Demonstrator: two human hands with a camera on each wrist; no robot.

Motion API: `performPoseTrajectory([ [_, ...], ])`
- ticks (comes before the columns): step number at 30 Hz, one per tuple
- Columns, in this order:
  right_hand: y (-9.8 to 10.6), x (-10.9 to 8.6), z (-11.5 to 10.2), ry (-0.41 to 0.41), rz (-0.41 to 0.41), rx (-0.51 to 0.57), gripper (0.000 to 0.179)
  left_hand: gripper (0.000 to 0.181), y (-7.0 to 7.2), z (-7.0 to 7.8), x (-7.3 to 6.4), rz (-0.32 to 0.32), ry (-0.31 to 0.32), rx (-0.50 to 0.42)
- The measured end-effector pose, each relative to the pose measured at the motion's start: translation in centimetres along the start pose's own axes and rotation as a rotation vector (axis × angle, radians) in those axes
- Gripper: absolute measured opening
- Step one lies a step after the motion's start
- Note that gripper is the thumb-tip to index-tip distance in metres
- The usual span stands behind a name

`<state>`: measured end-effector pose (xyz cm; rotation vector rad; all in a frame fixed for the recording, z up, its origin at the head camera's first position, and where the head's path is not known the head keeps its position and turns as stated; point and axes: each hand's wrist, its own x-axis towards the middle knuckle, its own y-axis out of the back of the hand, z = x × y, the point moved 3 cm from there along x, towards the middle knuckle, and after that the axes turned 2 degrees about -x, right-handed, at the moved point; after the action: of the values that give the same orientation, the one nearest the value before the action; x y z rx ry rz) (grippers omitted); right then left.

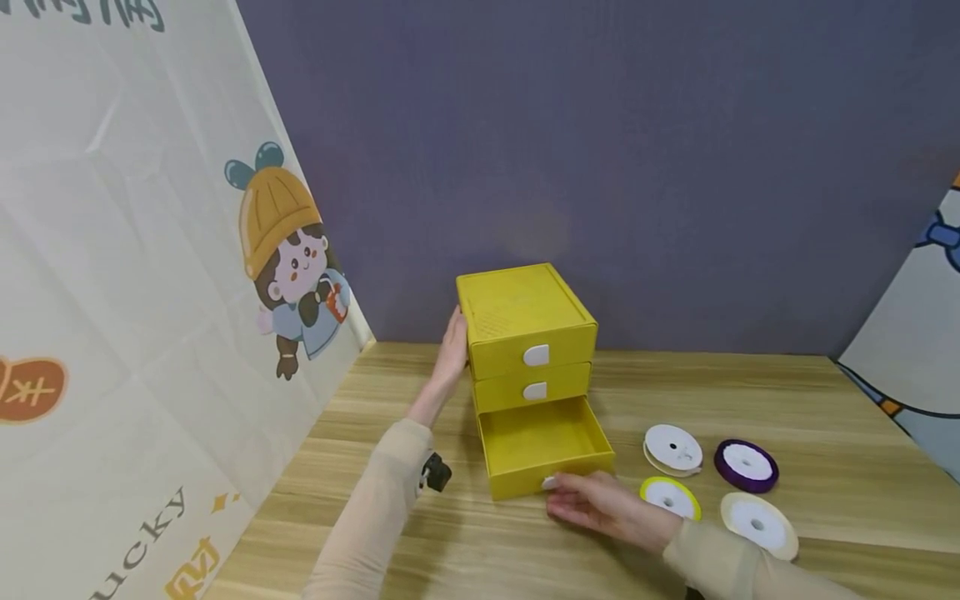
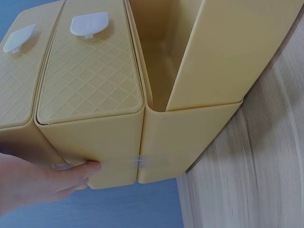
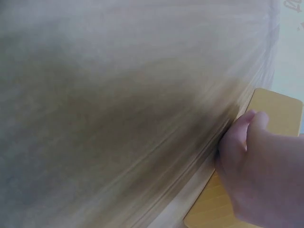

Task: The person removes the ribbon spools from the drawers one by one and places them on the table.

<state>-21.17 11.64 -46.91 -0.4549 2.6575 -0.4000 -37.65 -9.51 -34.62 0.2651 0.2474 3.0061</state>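
A yellow drawer cabinet [image 1: 528, 304] with three drawers stands on the table, a white tab on each front. Its bottom drawer [image 1: 551, 479] is pulled out, while the upper two sit closed. My left hand [image 1: 452, 354] rests on the cabinet's left side; in the left wrist view its fingers [image 2: 78, 173] lie straight along the wall. At the front of the bottom drawer, my right hand [image 1: 611, 504] pinches the white tab [image 1: 550, 482] between thumb and fingers. From the right wrist camera, the hand covers that tab against the yellow drawer front [image 3: 278, 111].
Right of the cabinet lie several ribbon spools: a white spool [image 1: 672, 450], a purple spool [image 1: 746, 465], a yellow-edged spool [image 1: 671, 497] partly behind my right forearm, and a cream spool [image 1: 759, 525]. A dark wall [image 1: 637, 167] rises behind the wooden table [image 1: 862, 467].
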Motion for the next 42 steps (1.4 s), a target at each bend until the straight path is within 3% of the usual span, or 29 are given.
performPoseTrajectory([
  [30, -0.1, 3.4, -1.9, 0.014, 0.043, -0.105, 0.037, 0.061, 0.1, 0.0, 0.0, 0.009, 0.005, -0.009],
  [42, 0.0, 4.9, -2.9, 0.023, 0.071, -0.139, 0.034, 0.061, 0.1, 0.0, 0.0, 0.001, -0.006, -0.015],
])
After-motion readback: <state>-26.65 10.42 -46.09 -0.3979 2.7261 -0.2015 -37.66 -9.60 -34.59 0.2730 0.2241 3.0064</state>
